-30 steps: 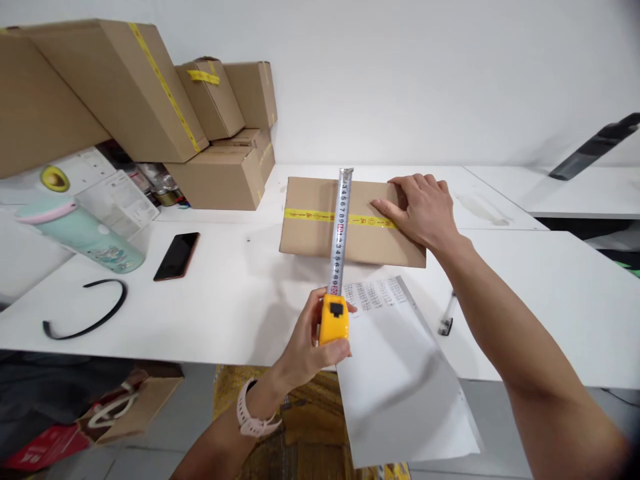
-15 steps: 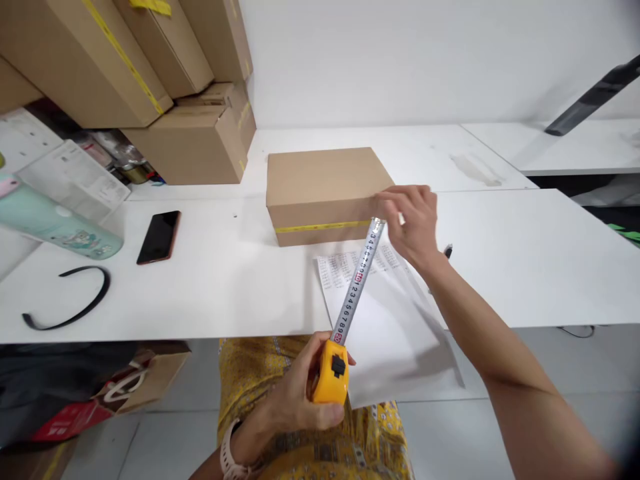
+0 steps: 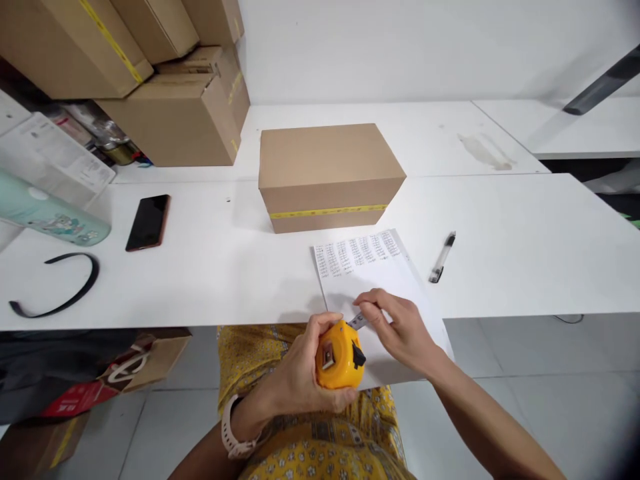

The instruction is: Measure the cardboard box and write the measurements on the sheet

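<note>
A yellow tape measure (image 3: 338,363) with a black lock button sits in the grip of my left hand (image 3: 300,373), just past the table's front edge. My right hand (image 3: 397,327) pinches the end of its short metal blade (image 3: 357,322), close to the case. Under both hands lies a white sheet of paper (image 3: 373,273) with columns of handwriting at its top, its lower part hanging over the edge. Beyond the paper stands a closed cardboard box (image 3: 330,160) with a yellow tape band around its side.
A pen (image 3: 443,257) lies right of the paper. On the left are a phone (image 3: 149,223), a black headband (image 3: 63,287) and a mint-green bottle (image 3: 55,213). Stacked cardboard boxes (image 3: 170,120) rise at the back left. A paper bag (image 3: 150,373) is below the table.
The blade has slid back into the tape measure, from about 20 down to a short stub. My right hand has moved from the box's corner down to the case.
</note>
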`<state>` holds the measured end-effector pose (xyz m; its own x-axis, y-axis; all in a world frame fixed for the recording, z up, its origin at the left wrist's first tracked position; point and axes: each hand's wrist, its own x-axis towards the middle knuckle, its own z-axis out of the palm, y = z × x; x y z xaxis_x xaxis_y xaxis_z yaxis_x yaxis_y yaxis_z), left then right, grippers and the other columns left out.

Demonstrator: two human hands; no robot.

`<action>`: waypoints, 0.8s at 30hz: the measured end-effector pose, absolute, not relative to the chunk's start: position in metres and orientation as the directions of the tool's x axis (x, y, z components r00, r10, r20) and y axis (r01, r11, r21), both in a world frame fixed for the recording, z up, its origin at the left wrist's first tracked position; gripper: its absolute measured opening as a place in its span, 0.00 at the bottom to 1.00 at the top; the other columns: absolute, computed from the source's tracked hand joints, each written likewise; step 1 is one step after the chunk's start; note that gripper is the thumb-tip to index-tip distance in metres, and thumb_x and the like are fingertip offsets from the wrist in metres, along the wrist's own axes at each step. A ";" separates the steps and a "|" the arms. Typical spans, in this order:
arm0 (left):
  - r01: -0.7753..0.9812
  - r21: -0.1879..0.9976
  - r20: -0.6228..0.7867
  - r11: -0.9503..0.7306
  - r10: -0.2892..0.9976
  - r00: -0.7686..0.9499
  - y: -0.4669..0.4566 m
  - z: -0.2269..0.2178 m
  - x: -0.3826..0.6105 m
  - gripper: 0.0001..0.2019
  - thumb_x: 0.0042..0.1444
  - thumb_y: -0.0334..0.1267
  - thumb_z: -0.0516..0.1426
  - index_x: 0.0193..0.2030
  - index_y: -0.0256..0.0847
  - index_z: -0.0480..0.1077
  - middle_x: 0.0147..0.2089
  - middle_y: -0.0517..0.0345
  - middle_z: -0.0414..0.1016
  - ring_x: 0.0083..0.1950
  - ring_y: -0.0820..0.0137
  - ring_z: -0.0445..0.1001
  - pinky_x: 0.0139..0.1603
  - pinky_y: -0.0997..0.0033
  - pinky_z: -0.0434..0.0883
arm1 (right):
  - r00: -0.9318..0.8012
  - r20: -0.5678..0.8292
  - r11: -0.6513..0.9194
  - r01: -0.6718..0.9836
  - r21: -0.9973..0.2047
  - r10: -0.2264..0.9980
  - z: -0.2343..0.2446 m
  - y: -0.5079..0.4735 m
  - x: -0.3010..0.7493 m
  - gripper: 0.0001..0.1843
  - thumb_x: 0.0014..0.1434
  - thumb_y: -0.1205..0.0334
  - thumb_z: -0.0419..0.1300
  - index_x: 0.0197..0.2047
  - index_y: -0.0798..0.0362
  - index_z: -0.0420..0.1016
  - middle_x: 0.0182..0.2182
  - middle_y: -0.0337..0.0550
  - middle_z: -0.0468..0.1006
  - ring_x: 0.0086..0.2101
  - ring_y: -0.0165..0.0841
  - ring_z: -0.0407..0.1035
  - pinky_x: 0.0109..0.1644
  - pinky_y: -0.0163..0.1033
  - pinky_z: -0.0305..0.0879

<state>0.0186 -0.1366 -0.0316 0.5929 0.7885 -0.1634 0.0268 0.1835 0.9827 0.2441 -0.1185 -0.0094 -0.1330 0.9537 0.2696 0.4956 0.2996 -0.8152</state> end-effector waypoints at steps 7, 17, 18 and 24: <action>0.484 0.862 -0.041 -0.151 0.930 0.364 -0.104 -0.013 -0.008 0.34 0.52 0.43 0.66 0.65 0.46 0.60 0.53 0.51 0.78 0.46 0.62 0.79 0.45 0.63 0.77 | 0.595 0.250 -0.449 0.768 -0.456 0.764 -0.030 -0.078 0.335 0.18 0.67 0.45 0.51 0.44 0.50 0.71 0.32 0.48 0.79 0.33 0.43 0.72 0.41 0.49 0.65; 0.953 0.146 0.242 -0.266 0.943 0.227 -0.028 -0.031 -0.044 0.27 0.57 0.42 0.63 0.62 0.35 0.66 0.52 0.42 0.79 0.54 0.47 0.76 0.53 0.47 0.73 | 0.501 0.001 -0.486 0.839 -0.245 0.865 -0.052 -0.052 0.394 0.20 0.66 0.59 0.50 0.57 0.53 0.72 0.38 0.55 0.81 0.38 0.47 0.74 0.45 0.53 0.65; 0.951 0.129 0.278 -0.281 0.931 0.238 -0.027 -0.031 -0.043 0.27 0.59 0.41 0.63 0.62 0.34 0.66 0.53 0.41 0.79 0.55 0.46 0.75 0.54 0.46 0.73 | 0.499 0.039 -0.467 0.832 -0.300 0.865 -0.052 -0.053 0.395 0.20 0.65 0.62 0.50 0.55 0.53 0.75 0.35 0.53 0.81 0.36 0.45 0.73 0.45 0.53 0.65; 0.711 0.233 0.610 -0.663 0.669 0.424 -0.060 -0.042 0.021 0.23 0.67 0.36 0.57 0.66 0.34 0.62 0.58 0.41 0.77 0.61 0.55 0.74 0.63 0.50 0.72 | 0.646 0.207 0.017 0.287 -0.958 0.735 -0.024 -0.087 0.384 0.11 0.59 0.66 0.59 0.40 0.51 0.84 0.26 0.47 0.80 0.30 0.39 0.76 0.41 0.49 0.71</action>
<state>0.0207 -0.0605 -0.0422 0.4245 0.6693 0.6098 0.7109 -0.6635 0.2333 0.3839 -0.0868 -0.0244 0.6462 0.7345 0.2071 0.2874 0.0172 -0.9576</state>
